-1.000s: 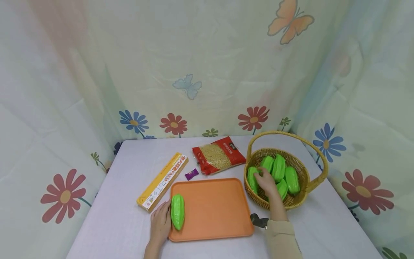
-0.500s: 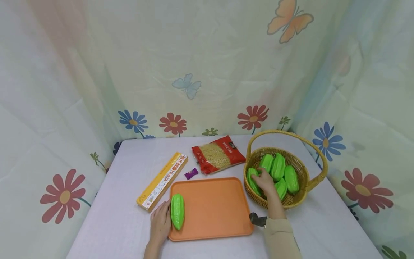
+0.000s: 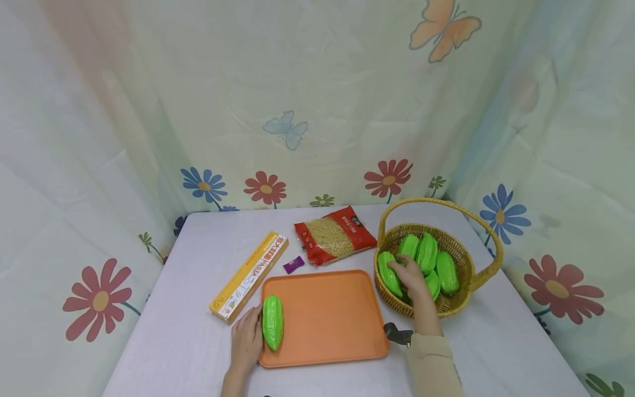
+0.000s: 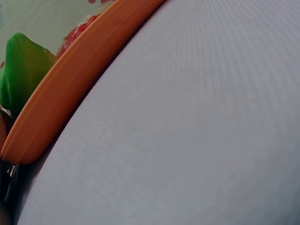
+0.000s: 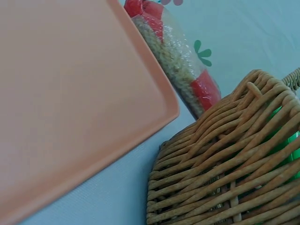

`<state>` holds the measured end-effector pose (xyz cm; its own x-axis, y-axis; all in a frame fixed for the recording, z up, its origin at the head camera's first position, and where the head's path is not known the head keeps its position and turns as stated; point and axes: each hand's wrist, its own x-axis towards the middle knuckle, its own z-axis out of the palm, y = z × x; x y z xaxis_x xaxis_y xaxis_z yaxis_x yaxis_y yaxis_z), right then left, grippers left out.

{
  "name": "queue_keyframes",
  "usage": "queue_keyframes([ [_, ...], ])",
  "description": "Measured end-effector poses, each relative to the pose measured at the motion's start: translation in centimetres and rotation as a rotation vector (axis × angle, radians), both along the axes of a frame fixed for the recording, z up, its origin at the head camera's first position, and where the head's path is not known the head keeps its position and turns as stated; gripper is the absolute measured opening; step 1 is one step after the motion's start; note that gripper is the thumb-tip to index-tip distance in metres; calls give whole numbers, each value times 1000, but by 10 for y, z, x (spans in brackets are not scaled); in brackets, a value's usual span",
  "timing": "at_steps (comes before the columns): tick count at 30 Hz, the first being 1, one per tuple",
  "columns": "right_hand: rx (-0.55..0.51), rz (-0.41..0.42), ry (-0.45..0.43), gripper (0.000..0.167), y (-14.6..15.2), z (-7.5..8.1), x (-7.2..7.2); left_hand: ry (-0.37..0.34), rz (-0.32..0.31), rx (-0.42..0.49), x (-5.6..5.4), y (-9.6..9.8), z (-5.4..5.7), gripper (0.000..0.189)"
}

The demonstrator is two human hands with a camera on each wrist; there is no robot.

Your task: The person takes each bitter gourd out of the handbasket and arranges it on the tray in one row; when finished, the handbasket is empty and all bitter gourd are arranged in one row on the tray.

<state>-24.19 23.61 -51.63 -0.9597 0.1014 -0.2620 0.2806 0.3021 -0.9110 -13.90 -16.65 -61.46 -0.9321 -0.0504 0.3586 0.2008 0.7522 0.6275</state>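
Observation:
My left hand (image 3: 246,337) rests at the left edge of the orange tray (image 3: 329,317), fingers relaxed along its rim. Beside it, on the tray, lies a green ribbed star fruit (image 3: 272,322), its pointed end toward me. In the left wrist view, the tray rim (image 4: 70,79) and part of the star fruit (image 4: 23,70) show, with the hand mostly out of frame. My right hand (image 3: 410,275) reaches into the wicker basket (image 3: 463,300) and grips the leftmost star fruit (image 3: 389,274) with thumb and fingers. Several other star fruits (image 3: 447,274) lie around it in the basket.
A yellow and white pasta box (image 3: 249,277) lies left of the tray. Behind the tray are a small purple wrapped candy (image 3: 294,264) and a red bag of pasta (image 3: 335,236). The basket's tall arched handle (image 3: 491,273) leans right. A black strap-like device (image 3: 397,334) is at my right wrist.
The star fruit under my right hand has tilted and shifted slightly within the basket. My left hand and the star fruit on the tray have stayed in place.

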Motion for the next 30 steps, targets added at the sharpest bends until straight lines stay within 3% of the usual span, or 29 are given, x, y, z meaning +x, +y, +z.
queue_keyframes([
  [21,-223,-46,66,60,-13,35,15,-16,0,14,1,1,2,39],
  [30,-310,37,139,54,-32,44,24,-19,-3,2,1,1,2,39],
])
